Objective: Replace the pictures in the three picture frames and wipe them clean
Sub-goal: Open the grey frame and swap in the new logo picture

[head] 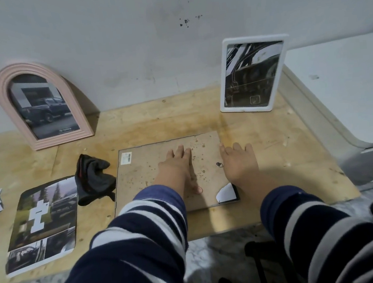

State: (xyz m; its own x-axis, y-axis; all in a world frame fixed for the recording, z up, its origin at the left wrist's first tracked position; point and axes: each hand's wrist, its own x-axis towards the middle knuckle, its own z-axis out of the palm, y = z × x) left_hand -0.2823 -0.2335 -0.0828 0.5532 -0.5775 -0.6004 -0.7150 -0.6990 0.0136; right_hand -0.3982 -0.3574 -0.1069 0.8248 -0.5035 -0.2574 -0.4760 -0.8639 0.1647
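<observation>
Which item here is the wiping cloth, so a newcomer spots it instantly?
On the wooden tabletop, look just left of the face-down brown frame backing. The crumpled dark grey cloth lies there, the only soft, shapeless item among flat prints and rigid frames.

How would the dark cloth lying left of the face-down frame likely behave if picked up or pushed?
The dark cloth is crumpled into soft folds, so it would probably hang limp rather than keep its shape. It looks thin and likely light. Pushed across the rough wooden table, it would probably bunch up rather than slide cleanly. It cannot roll or tip, and dropping it seems harmless.
</observation>
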